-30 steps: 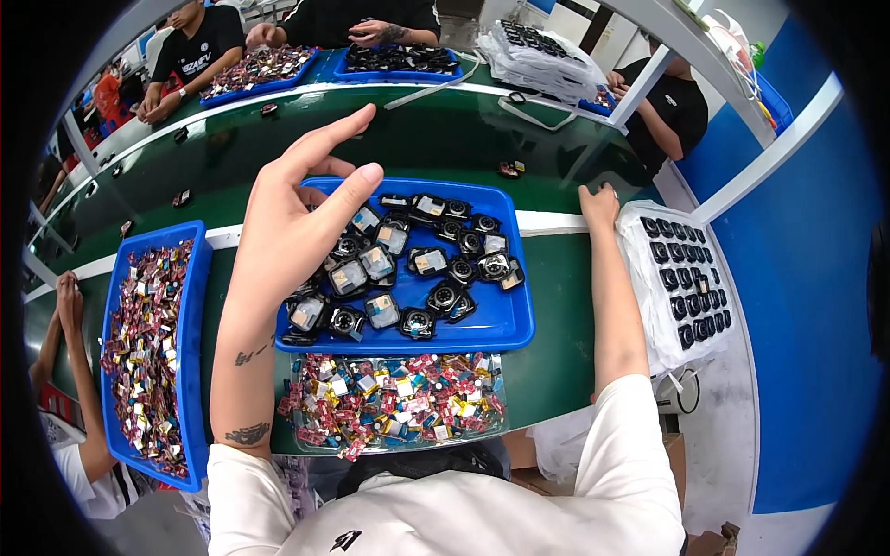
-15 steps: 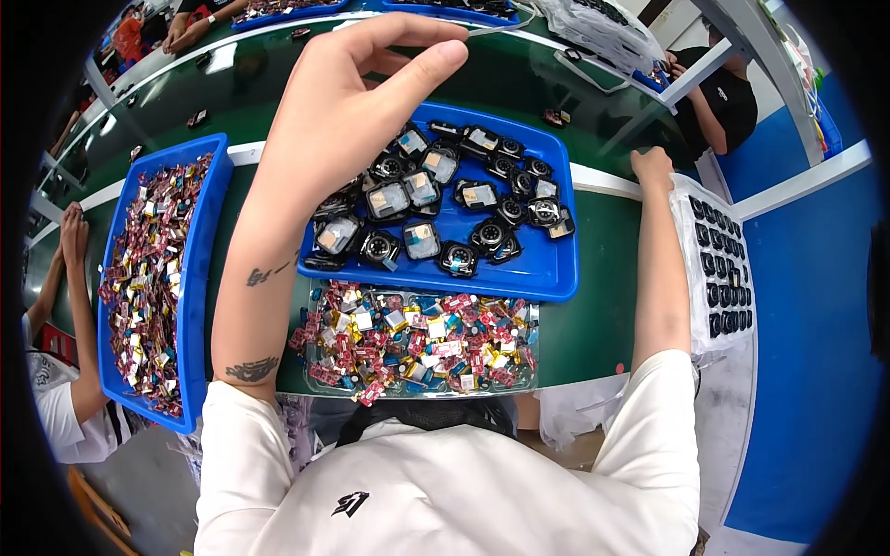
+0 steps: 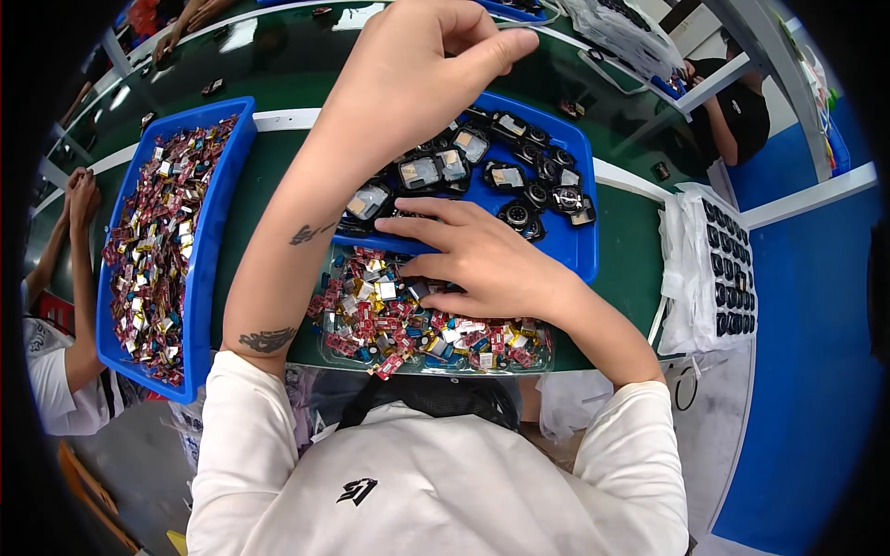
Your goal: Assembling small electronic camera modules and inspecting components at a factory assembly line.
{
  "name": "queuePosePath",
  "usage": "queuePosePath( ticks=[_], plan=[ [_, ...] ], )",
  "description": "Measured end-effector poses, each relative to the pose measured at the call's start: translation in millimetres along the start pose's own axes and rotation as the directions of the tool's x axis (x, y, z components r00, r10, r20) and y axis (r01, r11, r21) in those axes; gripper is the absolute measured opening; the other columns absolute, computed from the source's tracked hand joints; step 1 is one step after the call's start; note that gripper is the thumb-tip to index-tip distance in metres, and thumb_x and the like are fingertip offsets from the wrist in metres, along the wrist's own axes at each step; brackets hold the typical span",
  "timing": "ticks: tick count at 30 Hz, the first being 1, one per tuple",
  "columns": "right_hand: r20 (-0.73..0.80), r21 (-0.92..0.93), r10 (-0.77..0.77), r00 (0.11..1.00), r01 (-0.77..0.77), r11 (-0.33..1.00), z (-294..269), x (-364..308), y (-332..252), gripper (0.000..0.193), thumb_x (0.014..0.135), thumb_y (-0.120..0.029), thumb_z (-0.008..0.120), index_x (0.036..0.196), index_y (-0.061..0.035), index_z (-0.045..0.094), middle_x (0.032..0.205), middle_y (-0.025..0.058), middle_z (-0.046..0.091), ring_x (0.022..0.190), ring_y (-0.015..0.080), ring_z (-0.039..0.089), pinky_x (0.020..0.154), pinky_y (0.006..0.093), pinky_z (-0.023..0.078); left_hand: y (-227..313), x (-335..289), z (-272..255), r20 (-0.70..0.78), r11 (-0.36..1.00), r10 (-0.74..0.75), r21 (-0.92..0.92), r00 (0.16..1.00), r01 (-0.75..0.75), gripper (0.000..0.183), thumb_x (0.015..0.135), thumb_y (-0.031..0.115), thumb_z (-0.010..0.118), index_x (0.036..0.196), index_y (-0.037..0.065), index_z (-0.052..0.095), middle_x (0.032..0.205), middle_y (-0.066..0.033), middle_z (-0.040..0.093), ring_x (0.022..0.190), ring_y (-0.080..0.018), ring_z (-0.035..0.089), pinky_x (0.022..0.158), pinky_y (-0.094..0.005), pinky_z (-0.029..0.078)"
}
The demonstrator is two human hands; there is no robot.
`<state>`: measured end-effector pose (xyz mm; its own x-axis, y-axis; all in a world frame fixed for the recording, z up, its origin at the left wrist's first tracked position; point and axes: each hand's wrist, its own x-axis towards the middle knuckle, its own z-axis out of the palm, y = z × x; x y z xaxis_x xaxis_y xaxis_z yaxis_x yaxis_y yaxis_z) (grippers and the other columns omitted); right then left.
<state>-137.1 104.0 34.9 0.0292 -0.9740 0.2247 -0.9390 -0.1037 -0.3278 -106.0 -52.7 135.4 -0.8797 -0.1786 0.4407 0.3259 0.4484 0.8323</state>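
Observation:
My left hand [image 3: 454,60] is raised beyond the blue tray, thumb and fingers pinched together. A thin grey line shows by its fingertips; whether it is held I cannot tell. My right hand [image 3: 487,264] reaches across the near rim of the blue tray [image 3: 582,250], fingers spread and palm down. Its fingertips lie over black watch cases [image 3: 366,202] in the tray and over small parts beneath. Those parts, red circuit boards with silver and yellow pieces [image 3: 389,324], are heaped in a clear plastic tray [image 3: 445,372] at the table's near edge.
A long blue bin [image 3: 213,278] full of similar small parts stands at left. On the right, rows of black watch cases [image 3: 728,259] sit in a white tray. Other people's hands [image 3: 82,196] show at far left. A grey post [image 3: 788,74] rises at upper right.
My right hand has come from the white tray at right to the near side of the blue tray. My left hand has shifted right and farther away. The whole view has shifted slightly.

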Motion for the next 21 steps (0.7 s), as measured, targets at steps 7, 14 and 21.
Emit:
queuePosePath(
  ticks=[7,14,21],
  plan=[
    [-0.017,0.234,-0.072,0.997,0.074,0.969,22,0,4,0.015,0.068,-0.01,0.074,0.08,-0.0084,0.065,0.128,0.009,0.052,0.125,0.033,0.04,0.099,0.0469,0.037,-21,-1,4,-0.091,0.972,0.229,0.082,0.969,-0.222,0.022,0.077,0.02,0.074,0.072,-0.001,0.07,0.085,-0.0105,0.07,0.074,-0.0084,0.063,0.064,-0.0199,0.047],
    [-0.14,0.515,-0.016,0.99,0.086,0.853,16,0,9,0.01,0.073,-0.009,0.073,0.078,-0.0048,0.065,0.12,0.01,0.06,0.119,0.0302,0.047,0.097,0.0424,0.039,-36,4,9,-0.124,0.944,0.322,-0.028,0.938,-0.328,0.019,0.084,0.002,0.052,0.069,-0.002,0.063,0.096,-0.0117,0.069,0.076,-0.0052,0.06,0.064,-0.0182,0.044],
    [0.016,0.678,0.288,0.958,-0.222,0.701,-3,-5,15,0.017,0.074,-0.01,0.065,0.087,0.0012,0.065,0.086,0.0091,0.067,0.085,0.0172,0.063,0.08,0.0302,0.048,-35,3,2,-0.073,0.942,0.335,0.054,0.939,-0.332,0.015,0.068,-0.01,0.042,0.059,0.0,0.05,0.099,-0.0117,0.067,0.087,-0.0116,0.059,0.071,-0.0231,0.045]
  ],
)
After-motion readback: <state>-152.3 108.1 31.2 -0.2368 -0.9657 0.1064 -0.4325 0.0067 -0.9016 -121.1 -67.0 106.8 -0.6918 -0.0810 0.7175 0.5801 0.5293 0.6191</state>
